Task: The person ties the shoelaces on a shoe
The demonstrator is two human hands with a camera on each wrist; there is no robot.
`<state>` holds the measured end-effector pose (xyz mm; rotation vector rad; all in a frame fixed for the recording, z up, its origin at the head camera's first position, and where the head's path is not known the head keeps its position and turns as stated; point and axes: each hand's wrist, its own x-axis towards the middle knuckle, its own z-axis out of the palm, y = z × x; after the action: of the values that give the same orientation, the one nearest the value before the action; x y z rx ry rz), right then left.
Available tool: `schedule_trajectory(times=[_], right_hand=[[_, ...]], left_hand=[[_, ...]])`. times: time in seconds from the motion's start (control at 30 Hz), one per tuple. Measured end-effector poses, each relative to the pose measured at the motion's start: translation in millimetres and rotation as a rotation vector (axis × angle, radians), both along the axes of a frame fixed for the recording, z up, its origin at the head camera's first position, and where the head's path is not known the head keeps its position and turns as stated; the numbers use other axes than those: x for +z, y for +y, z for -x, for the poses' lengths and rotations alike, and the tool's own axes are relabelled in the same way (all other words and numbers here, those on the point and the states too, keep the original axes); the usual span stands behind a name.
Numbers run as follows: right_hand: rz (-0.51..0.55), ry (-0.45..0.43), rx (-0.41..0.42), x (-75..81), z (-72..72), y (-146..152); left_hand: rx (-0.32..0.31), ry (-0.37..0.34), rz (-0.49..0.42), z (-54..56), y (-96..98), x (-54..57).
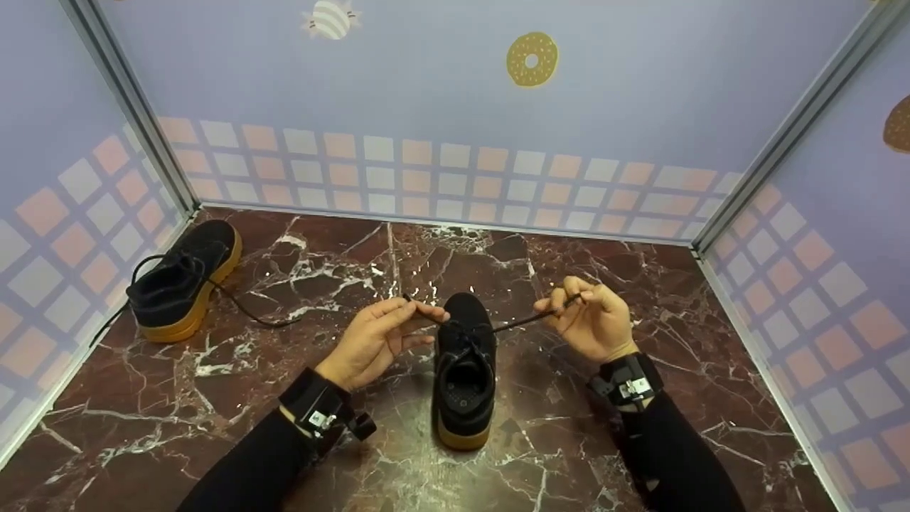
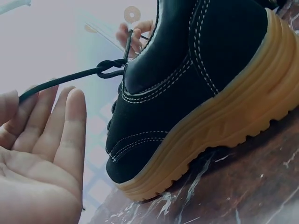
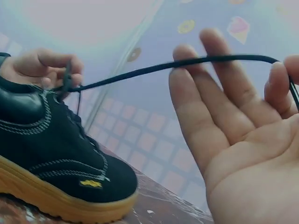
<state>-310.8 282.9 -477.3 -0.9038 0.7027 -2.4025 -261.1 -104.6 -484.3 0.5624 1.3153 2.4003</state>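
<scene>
A black shoe (image 1: 466, 419) with a tan sole stands upright, toe pointing away. To its left, my left hand (image 1: 377, 338) pinches one shoelace between thumb and index finger, its other fingers extended. On the right, my right hand (image 1: 593, 323) pinches the other lace end between thumb and index finger. That shoelace (image 3: 135, 73) runs fairly straight from the shoe across the fingers. In the left wrist view, the two laces cross in a loose twist (image 2: 110, 69) above the shoe's tongue.
A second black shoe (image 1: 170, 284) with untied laces stands at the left by the wall, one lace (image 1: 245, 309) trailing over the floor. The surface is dark red marble-patterned (image 1: 341, 455). Patterned panels (image 1: 426, 92) with metal corner posts enclose the back and both sides.
</scene>
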Motion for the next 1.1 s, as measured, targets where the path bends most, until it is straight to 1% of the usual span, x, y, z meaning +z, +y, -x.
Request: schedule_trajectory(times=[0.07,0.13,0.27,0.4,0.63,0.83,0.93,1.1], right_hand=[[0.002,0.004,-0.001,1.2,-2.2,-3.5],[-0.019,0.022,-0.021,2.7,-3.8,-6.4],[-0.049,0.043,-0.042,3.8,-5.8,-9.6],[-0.06,0.052,-0.046,5.0,-7.4,-10.7],[-0.118,0.089,-0.098,8.6,-7.3,-12.0],[-0.187,0.133,-0.113,10.9,-6.9,-9.4],[-0.237,0.153,-0.142,11.9,-7.3,-7.7],[-0.364,0.2,-0.228,13.8,-10.1,-8.0]], left_hand=[[-0.029,-0.01,-0.036,0.4,0.1,-0.5],[-0.055,-0.011,-0.065,0.7,0.1,-1.0],[-0.09,0.0,-0.084,0.9,0.2,-2.2],[-0.083,-0.003,-0.053,2.0,0.0,-4.0],[-0.053,0.002,0.009,0.8,-1.4,-3.4],[-0.053,0.039,0.051,0.4,-2.1,-2.3],[-0.066,0.04,0.043,0.6,-2.3,-1.8],[-0.122,0.015,-0.014,2.0,-4.4,-3.0]])
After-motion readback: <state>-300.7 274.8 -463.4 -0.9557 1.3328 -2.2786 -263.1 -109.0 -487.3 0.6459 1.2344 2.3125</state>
